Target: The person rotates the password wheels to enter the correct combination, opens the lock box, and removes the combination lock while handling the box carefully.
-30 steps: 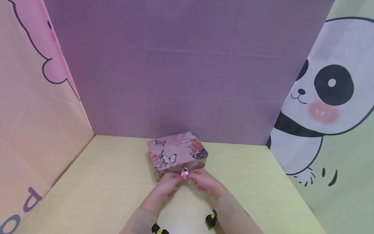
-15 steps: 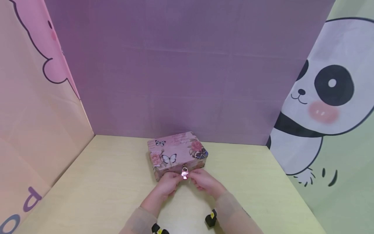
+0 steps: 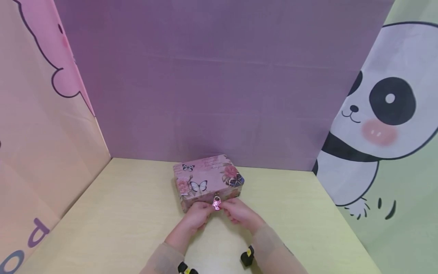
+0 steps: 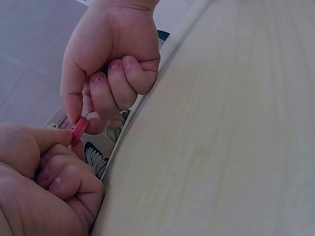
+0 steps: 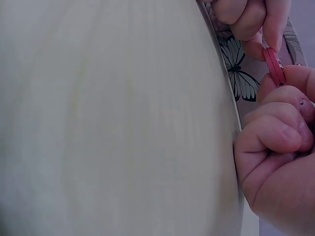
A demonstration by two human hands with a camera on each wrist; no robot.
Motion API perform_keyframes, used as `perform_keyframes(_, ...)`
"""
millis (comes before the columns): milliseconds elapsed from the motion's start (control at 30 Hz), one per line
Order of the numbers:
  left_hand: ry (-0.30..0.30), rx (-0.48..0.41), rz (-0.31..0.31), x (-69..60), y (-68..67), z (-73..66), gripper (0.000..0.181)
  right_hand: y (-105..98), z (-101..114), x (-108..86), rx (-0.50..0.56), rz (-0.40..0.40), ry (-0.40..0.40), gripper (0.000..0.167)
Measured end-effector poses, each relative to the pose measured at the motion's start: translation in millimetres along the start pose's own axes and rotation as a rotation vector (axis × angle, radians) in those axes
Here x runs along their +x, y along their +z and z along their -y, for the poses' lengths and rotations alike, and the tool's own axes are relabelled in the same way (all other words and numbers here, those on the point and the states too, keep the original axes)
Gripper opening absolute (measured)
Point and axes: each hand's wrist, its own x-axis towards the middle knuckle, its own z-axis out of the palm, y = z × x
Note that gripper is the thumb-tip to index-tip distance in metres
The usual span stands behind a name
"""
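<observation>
A small shiny pink padlock [image 3: 216, 204] hangs by its shackle at the front of a pink box [image 3: 212, 175] printed with butterflies and roses. The box's lid is down. From the left, my left hand [image 3: 197, 215] pinches the padlock between thumb and forefinger. My right hand [image 3: 240, 213] pinches its other side the same way. Close up in the left wrist view, the red-pink padlock [image 4: 78, 130] sits between both hands' fingertips, their other fingers curled in. The right wrist view shows the padlock [image 5: 274, 66] edge-on, partly covered by fingers.
The box stands on a pale wooden table [image 3: 137, 213], near a purple backdrop [image 3: 219, 83]. A cartoon panda panel [image 3: 403, 182] is on the right, a pinkish panel [image 3: 44, 140] on the left. Black wrist devices [image 3: 247, 257] show below the forearms.
Both hands stay in place on the padlock, and the box has not moved. Glints on the padlock shift, suggesting at most a slight tilt. The head view drifts very slightly.
</observation>
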Motion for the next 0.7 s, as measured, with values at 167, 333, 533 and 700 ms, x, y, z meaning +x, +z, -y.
perform_keyframes(167, -0.004, -0.009, 0.003, -0.8, -0.8, -1.1, 0.027, -2, 0, -1.1, 0.009, -0.008, 0.012, 0.03)
perform_keyframes(333, 0.003, -0.007, -0.004, 0.9, -0.6, 0.0, 0.027, -5, 1, -3.1, 0.019, -0.02, 0.028, 0.032)
perform_keyframes(533, 0.003, -0.019, -0.007, 2.0, 0.1, 0.8, 0.029, -9, 0, -2.6, 0.061, -0.02, 0.046, 0.029)
perform_keyframes(700, -0.009, -0.023, -0.01, 1.1, 0.3, 0.0, 0.029, -12, -3, -2.8, 0.043, -0.027, 0.039, 0.026)
